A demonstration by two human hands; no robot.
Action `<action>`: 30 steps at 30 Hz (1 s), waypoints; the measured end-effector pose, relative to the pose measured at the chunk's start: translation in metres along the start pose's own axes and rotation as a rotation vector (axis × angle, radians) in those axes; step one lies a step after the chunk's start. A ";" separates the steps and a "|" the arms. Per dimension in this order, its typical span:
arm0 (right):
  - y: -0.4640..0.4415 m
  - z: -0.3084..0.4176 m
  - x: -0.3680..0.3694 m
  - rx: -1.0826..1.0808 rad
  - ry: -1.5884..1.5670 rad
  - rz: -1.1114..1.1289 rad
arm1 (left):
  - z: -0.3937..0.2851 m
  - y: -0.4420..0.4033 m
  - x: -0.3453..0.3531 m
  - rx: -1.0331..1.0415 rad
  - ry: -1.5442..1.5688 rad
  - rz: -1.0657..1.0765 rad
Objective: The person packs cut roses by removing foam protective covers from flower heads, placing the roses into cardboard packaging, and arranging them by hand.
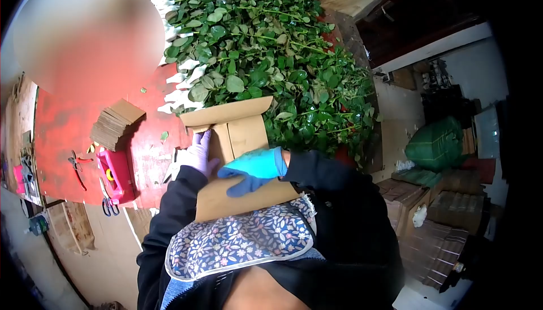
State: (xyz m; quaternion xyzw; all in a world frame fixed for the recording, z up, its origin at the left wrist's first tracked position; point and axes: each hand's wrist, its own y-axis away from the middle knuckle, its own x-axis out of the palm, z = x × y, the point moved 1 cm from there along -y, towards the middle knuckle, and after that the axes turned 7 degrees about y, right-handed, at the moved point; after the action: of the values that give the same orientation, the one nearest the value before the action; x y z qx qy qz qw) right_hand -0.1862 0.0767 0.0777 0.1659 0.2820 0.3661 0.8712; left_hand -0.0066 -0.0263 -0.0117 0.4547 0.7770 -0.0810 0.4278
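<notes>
A creased brown cardboard sheet (249,136) lies in front of me at the table's edge, its far and near flaps raised. My left hand (198,153), in a purple glove, rests on its left side with the fingers stretched toward the far flap. Over the middle of the cardboard is my right hand (254,169) in a blue glove, fingers extended and thumb apart. Neither hand grips anything that I can see. Just beyond the cardboard lie many leafy green stems (271,44), with white-wrapped heads (184,86) along their left side.
On the red table (62,123) are a stack of cardboard pieces (117,123), a pink tape dispenser (117,177), scissors (107,199) and red-handled pruners (78,168). A blurred person (90,38) is across the table. Flattened cardboard (435,253) and a green bundle (434,143) lie at right.
</notes>
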 end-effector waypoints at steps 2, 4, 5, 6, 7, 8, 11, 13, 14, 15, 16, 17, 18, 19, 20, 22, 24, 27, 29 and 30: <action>0.002 -0.007 0.022 -0.109 0.360 -0.182 | 0.005 0.001 0.003 -0.014 -0.003 0.017; -0.001 -0.008 0.044 -0.133 0.634 -0.414 | -0.010 -0.003 -0.008 -0.042 -0.077 0.067; -0.006 -0.007 0.059 -0.115 0.822 -0.553 | 0.017 -0.010 0.016 0.084 -0.097 -0.043; -0.007 0.002 0.069 -0.005 1.168 -0.617 | 0.005 -0.015 0.011 -0.003 -0.106 0.044; -0.006 -0.001 0.072 -0.068 1.135 -0.639 | -0.005 -0.014 -0.004 -0.095 -0.127 0.146; -0.006 -0.002 0.078 -0.054 1.126 -0.658 | -0.008 -0.013 -0.009 -0.030 -0.101 0.120; -0.003 -0.001 0.075 -0.111 1.097 -0.670 | -0.012 -0.011 -0.007 -0.052 -0.136 0.135; -0.001 0.002 0.067 -0.093 0.641 -0.520 | -0.015 -0.009 -0.003 -0.069 -0.187 0.119; 0.006 0.007 0.052 -0.099 0.545 -0.415 | -0.015 -0.009 0.000 -0.091 -0.190 0.121; 0.013 0.010 0.036 -0.101 0.450 -0.309 | -0.013 -0.009 0.004 -0.111 -0.192 0.125; 0.016 0.015 0.016 -0.209 0.375 -0.321 | -0.012 -0.008 0.006 -0.110 -0.179 0.117; 0.025 0.020 -0.007 -0.196 0.361 -0.338 | -0.012 -0.009 0.007 -0.107 -0.165 0.110; 0.026 0.030 -0.036 -0.257 0.476 -0.512 | -0.016 -0.008 0.006 -0.110 -0.209 0.112; 0.023 0.038 -0.064 -0.318 0.586 -0.690 | 0.000 -0.008 0.021 -0.064 -0.132 0.064; 0.016 0.047 -0.099 -0.333 0.677 -0.825 | -0.005 -0.004 0.014 -0.068 -0.216 0.059; -0.015 0.033 -0.172 -0.202 0.796 -0.946 | -0.016 -0.002 0.012 -0.077 -0.353 0.008; -0.066 -0.034 -0.232 0.038 0.892 -0.983 | -0.020 -0.002 0.013 -0.096 -0.400 -0.045; -0.124 -0.118 -0.285 0.515 0.837 -0.844 | -0.004 -0.004 0.032 -0.105 -0.298 -0.121; -0.133 -0.139 -0.285 0.680 0.670 -0.656 | 0.001 -0.002 0.039 -0.086 -0.230 -0.192; -0.132 -0.130 -0.284 0.726 0.586 -0.582 | 0.002 -0.003 0.040 -0.095 -0.197 -0.218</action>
State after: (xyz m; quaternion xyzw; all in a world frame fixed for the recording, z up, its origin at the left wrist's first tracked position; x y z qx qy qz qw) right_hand -0.3571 -0.2099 0.0153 0.2621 0.6554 0.0199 0.7081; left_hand -0.0162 -0.0033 -0.0439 0.3369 0.7788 -0.1344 0.5118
